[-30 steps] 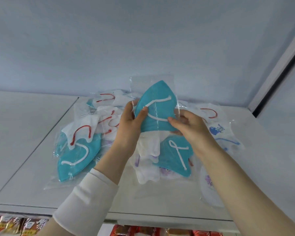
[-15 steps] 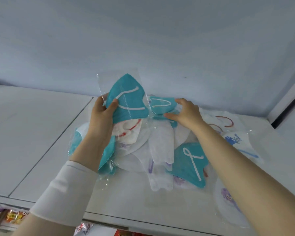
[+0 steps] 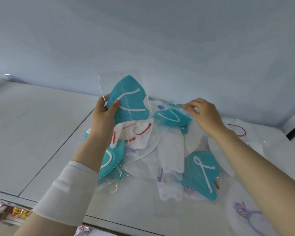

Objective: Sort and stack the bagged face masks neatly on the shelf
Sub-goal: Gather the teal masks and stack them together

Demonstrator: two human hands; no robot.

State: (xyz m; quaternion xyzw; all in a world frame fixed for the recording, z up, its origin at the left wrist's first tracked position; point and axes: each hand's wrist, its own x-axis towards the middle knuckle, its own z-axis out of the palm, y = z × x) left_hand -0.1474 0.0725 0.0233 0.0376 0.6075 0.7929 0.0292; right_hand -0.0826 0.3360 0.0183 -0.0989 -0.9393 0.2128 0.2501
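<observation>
My left hand (image 3: 103,116) grips a bagged teal mask with white ear loops (image 3: 131,103), held upright above the pile. My right hand (image 3: 204,114) pinches the clear bag of a second teal mask (image 3: 170,117) at the back of the pile. Below lies a loose heap of bagged masks on the white shelf (image 3: 32,133): white ones with red loops (image 3: 134,133), plain white ones (image 3: 172,154), another teal one (image 3: 203,174) at the front right and one more teal mask (image 3: 111,160) under my left wrist.
A white mask with a purple cartoon print (image 3: 245,212) lies at the front right. The shelf's left panel stretches away beside the pile. A blue-grey back wall (image 3: 143,40) rises behind. Snack packets (image 3: 15,212) show on the lower shelf beneath the front edge.
My right hand has let go of the upright teal mask and taken hold of a second teal mask at the back. My left hand keeps the first mask, carried slightly left.
</observation>
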